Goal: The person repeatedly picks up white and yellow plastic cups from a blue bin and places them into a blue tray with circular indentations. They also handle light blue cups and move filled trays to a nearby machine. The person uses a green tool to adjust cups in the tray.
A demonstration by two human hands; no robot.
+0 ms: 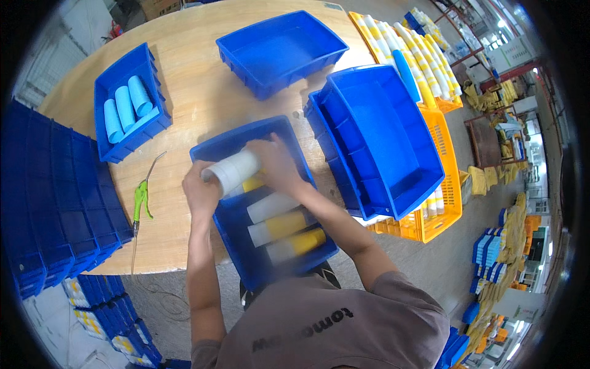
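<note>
Observed a smooth white hollow cylinder between both hands, over the far-left part of a blue rectangular plastic tray. Found left hand curled around the open end and right hand closed about the opposite end, fingers bent to the curve; cannot tell exact fingertip placement on the right owing to blur. Noted faint ring lines around the cylinder. Logged white-and-yellow cylinders lying side by side in the same tray.

Recorded smooth light-blue tubes in a ribbed blue plastic bin at the left of a pale, grained wooden desk. Recorded a bright-green air gun with thin curved metal nozzle, lying nearer the body.

Saw dark printed lettering across the grey-brown fabric shirt. Saw a white panel far right, with markings too small to read.

Noted the tray overhanging the near desk edge. Found tight room on the right, against stacked blue plastic trays and a yellow perforated plastic crate. Found wider room leftward, over wood as far as the air gun, bounded beyond by a tall dark-blue plastic stack.
</note>
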